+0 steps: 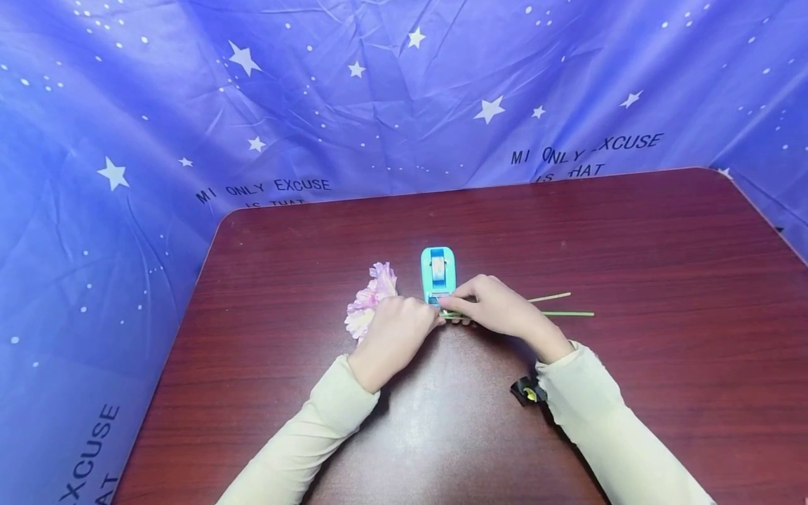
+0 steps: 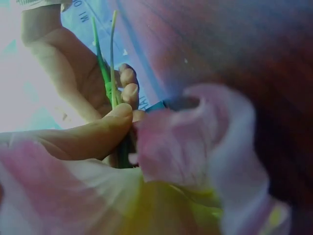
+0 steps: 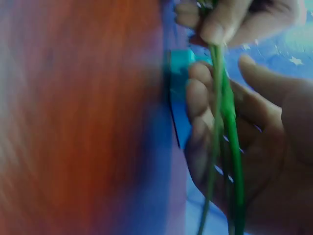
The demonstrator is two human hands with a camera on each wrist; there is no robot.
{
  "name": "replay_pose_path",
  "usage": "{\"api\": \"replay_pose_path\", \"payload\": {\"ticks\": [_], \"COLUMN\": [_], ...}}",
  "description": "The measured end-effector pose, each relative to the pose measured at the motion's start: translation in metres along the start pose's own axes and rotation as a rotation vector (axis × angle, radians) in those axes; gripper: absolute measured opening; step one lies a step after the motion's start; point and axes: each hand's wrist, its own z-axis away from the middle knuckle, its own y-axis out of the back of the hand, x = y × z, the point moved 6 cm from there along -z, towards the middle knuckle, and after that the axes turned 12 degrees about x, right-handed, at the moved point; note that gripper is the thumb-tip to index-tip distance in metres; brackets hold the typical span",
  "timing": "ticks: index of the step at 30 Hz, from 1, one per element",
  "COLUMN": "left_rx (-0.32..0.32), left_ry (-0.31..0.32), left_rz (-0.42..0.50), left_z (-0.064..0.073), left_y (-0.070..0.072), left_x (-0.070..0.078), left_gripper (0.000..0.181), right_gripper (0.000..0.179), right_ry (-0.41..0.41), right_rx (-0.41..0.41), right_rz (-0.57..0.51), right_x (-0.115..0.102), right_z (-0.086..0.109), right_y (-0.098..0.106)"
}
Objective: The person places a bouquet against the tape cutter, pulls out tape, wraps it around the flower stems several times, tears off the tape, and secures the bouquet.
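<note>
My left hand (image 1: 399, 333) pinches the green stems of artificial flowers (image 1: 369, 301) between thumb and fingers, just below the blooms. Pink and white petals (image 2: 181, 147) with yellow centres fill the near part of the left wrist view. Two stems (image 3: 234, 161) run out to the right, across the palm side of my right hand (image 1: 499, 305). The right fingers bend loosely behind the stems, and the thumb stands apart from them in the right wrist view. Right at the right fingertips is the front end of a light blue tape dispenser (image 1: 438, 270) with a roll in it.
A small black and yellow object (image 1: 527, 391) lies by the right cuff, partly hidden by the sleeve. The dark red wooden table (image 1: 303, 259) has rounded far corners. Behind it hangs a blue curtain (image 1: 379, 105) with white stars and lettering.
</note>
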Motion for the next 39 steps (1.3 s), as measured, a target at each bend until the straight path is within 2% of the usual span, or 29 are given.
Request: {"api": "replay_pose_path", "payload": {"ticks": [4, 9, 13, 19, 26, 35, 39], "left_rx": [0.004, 0.006, -0.003, -0.025, -0.020, -0.027, -0.040], "left_ry": [-0.006, -0.019, -0.014, 0.017, 0.040, 0.056, 0.058], "left_rz": [-0.003, 0.000, 0.014, 0.035, 0.056, 0.054, 0.072], "left_z": [0.0001, -0.0005, -0.0007, -0.0013, -0.0005, 0.0001, 0.0005], "left_y": [-0.0008, -0.0009, -0.0009, -0.0004, -0.0005, -0.0031, -0.0038], "left_x": [-0.0001, 0.0002, 0.0001, -0.0013, -0.0014, -0.0024, -0.0017], "left_gripper": [0.030, 0.030, 0.030, 0.031, 0.031, 0.032, 0.033], "right_gripper": [0.036, 0.028, 0.022, 0.024, 0.024, 0.021, 0.027], "right_ry": [-0.048, -0.117, -0.151, -0.195, -0.187, -0.200, -0.172], "right_rx": [0.078, 0.145, 0.172, 0.194, 0.217, 0.250, 0.247], "right_rz": [0.028, 0.046, 0.036, 0.017, 0.024, 0.109, 0.153], "right_x": [-0.0001, 0.0011, 0.0023, 0.0029, 0.0011, -0.0005, -0.0016], "right_z": [-0.0021, -0.0023, -0.0020, -0.0014, -0.0024, -0.0015, -0.0012], "right_y": [-0.0019, -0.0007, -0.0006, -0.0017, -0.0025, -0.0020, -0.0034]}}
